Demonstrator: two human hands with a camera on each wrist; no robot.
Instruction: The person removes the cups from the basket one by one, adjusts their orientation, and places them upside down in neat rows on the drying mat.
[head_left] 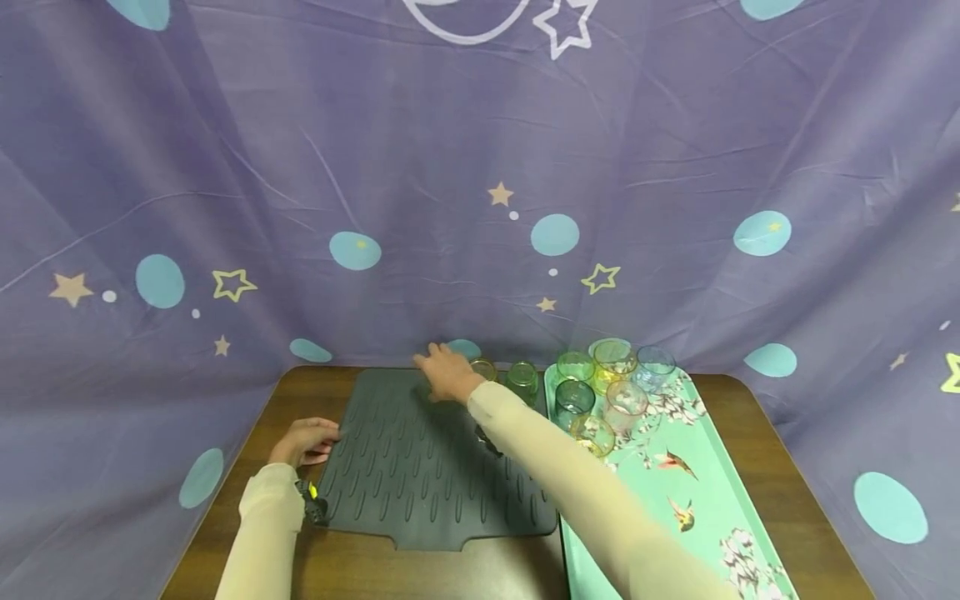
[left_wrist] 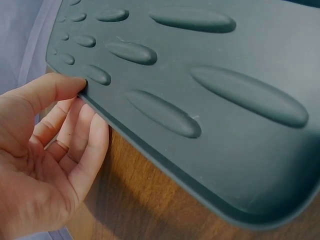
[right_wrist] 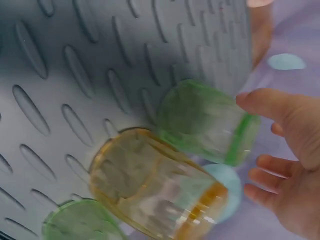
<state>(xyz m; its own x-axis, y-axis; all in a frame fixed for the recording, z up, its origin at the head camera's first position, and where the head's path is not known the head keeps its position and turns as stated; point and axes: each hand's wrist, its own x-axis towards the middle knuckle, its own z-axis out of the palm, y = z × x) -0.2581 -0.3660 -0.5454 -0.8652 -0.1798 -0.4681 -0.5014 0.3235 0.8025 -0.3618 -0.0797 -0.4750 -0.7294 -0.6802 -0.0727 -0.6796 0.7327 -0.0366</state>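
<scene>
A dark grey dish drying mat (head_left: pixel 442 467) with raised ridges lies on the table. At its left edge my left hand (head_left: pixel 307 440) pinches the rim, thumb on top and fingers beneath, as the left wrist view shows. My right hand (head_left: pixel 447 372) is over the mat's back edge, fingers spread beside an upturned green glass (right_wrist: pixel 205 122). The thumb tip overlaps that glass in the right wrist view; whether it touches, I cannot tell. Next to it stand an upturned amber glass (right_wrist: pixel 155 185) and another green glass (head_left: pixel 522 379).
To the right of the mat lies a mint-green tray (head_left: pixel 697 492) with birds and blossoms printed on it. Several coloured glasses, including a dark teal glass (head_left: pixel 574 402) and a pink glass (head_left: pixel 626 406), stand at its back. A purple curtain (head_left: pixel 450 167) hangs behind the table.
</scene>
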